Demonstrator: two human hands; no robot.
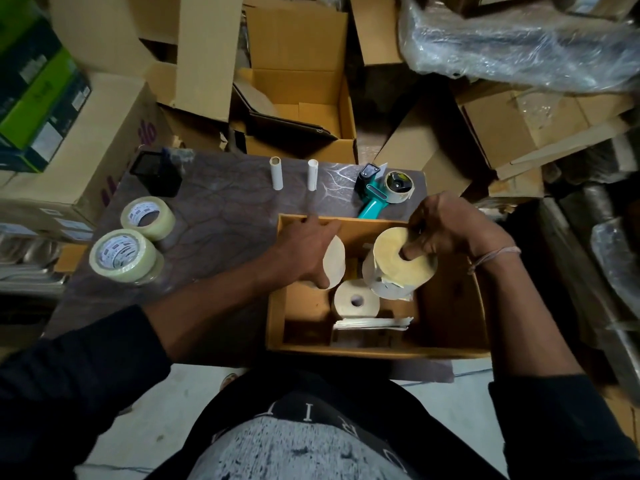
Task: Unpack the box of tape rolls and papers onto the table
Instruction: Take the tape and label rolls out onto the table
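An open yellow cardboard box (450, 313) stands on the dark table (221, 216). My left hand (308, 251) grips a cream roll (336, 261) at the box's left side. My right hand (446, 226) holds a big cream roll (391, 261) above the box, a finger pushed into its core. A smaller cream roll (356, 301) lies inside the box, with a stack of white papers (372, 323) in front of it. Two clear tape rolls (147, 216) (121, 256) lie on the table's left part.
A teal tape dispenser (381, 192), two white tubes (276, 173) (312, 174) and a black holder (157, 173) stand along the table's far edge. Cardboard boxes (298, 98) crowd behind and to the left. Plastic-wrapped goods (519, 39) lie at the right.
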